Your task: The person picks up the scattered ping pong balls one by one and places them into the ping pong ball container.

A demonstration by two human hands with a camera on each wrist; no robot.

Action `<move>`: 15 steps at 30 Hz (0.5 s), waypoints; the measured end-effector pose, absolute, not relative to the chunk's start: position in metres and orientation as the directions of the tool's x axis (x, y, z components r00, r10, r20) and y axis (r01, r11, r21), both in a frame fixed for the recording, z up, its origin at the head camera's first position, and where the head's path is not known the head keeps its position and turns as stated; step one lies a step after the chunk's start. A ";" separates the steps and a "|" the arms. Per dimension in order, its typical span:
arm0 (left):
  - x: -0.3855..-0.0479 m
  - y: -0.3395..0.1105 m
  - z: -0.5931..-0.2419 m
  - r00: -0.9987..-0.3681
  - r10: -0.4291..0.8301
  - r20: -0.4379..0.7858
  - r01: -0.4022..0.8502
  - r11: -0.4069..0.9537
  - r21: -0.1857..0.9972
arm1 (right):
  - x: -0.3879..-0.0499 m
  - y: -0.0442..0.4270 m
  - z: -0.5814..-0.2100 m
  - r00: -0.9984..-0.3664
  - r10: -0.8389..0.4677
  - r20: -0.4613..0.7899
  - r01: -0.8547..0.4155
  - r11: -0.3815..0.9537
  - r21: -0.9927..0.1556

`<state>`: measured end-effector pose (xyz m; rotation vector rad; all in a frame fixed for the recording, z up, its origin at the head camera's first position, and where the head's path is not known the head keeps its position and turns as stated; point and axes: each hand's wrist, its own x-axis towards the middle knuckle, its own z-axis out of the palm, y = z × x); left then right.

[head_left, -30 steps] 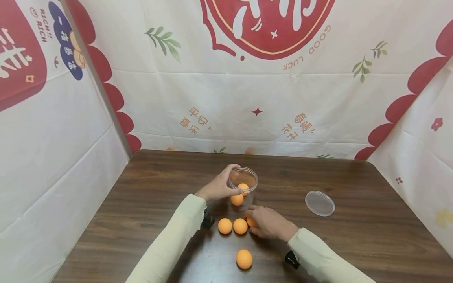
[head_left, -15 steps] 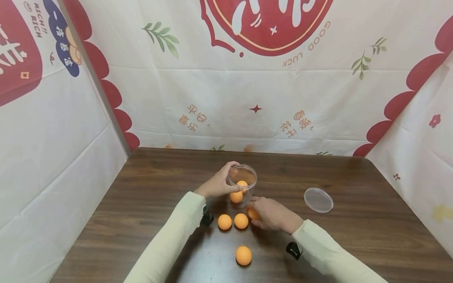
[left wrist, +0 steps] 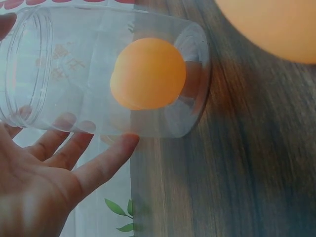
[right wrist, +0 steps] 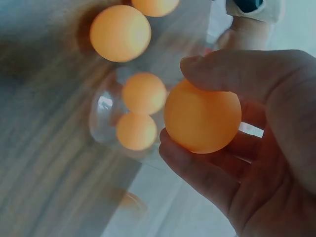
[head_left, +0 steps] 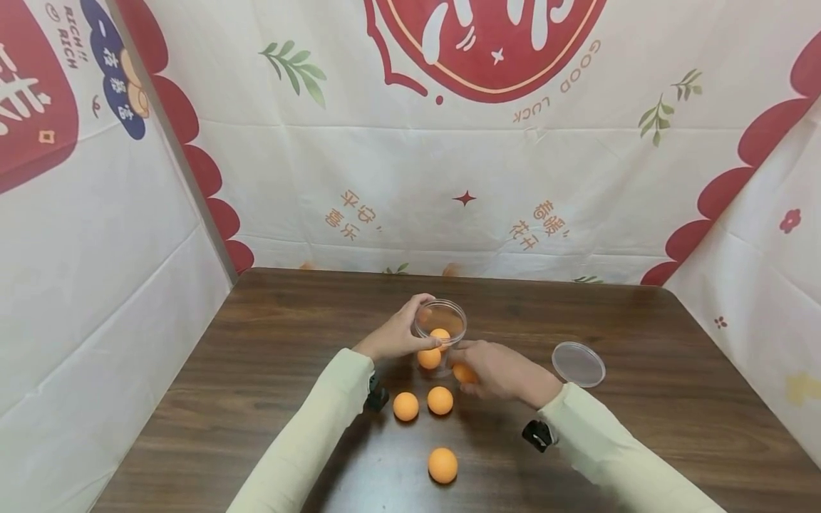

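Observation:
A clear plastic jar point(head_left: 441, 318) stands on the table with its mouth up and two orange balls point(head_left: 429, 358) inside. My left hand point(head_left: 399, 333) grips it from the left, fingers round its upper part; the left wrist view shows the fingers along the jar wall point(left wrist: 74, 89). Beside the jar's right side, my right hand point(head_left: 502, 370) pinches an orange ball point(right wrist: 202, 116) between thumb and fingers, above the table in the right wrist view. Two loose balls point(head_left: 405, 407) point(head_left: 440, 400) lie in front of the jar, and another ball point(head_left: 442, 465) lies closer to the front.
A clear round lid point(head_left: 579, 364) lies flat on the brown wooden table point(head_left: 256, 342), to the right of the jar. Printed white cloth point(head_left: 410, 164) hangs behind the table and along both sides.
My right hand has lifted its ball and moved it up and slightly right, alongside the jar. The two nearer loose balls have drifted slightly apart. My left hand keeps its grip.

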<state>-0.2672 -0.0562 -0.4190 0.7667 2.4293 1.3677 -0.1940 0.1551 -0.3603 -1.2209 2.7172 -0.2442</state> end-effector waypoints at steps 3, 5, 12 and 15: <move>-0.267 -0.057 -0.419 -0.829 0.559 0.034 0.320 0.424 0.847 | -0.197 0.157 -0.351 -0.665 -0.744 -0.073 -0.718 0.663 -0.213; -0.267 -0.057 -0.419 -0.827 0.561 0.031 0.319 0.424 0.847 | -0.199 0.159 -0.344 -0.671 -0.738 -0.069 -0.714 0.669 -0.208; -0.266 -0.057 -0.418 -0.822 0.569 0.030 0.324 0.424 0.845 | -0.210 0.154 -0.320 -0.695 -0.717 -0.047 -0.702 0.691 -0.171; -0.267 -0.057 -0.418 -0.820 0.572 0.033 0.328 0.421 0.845 | -0.215 0.150 -0.313 -0.700 -0.714 -0.024 -0.700 0.693 -0.175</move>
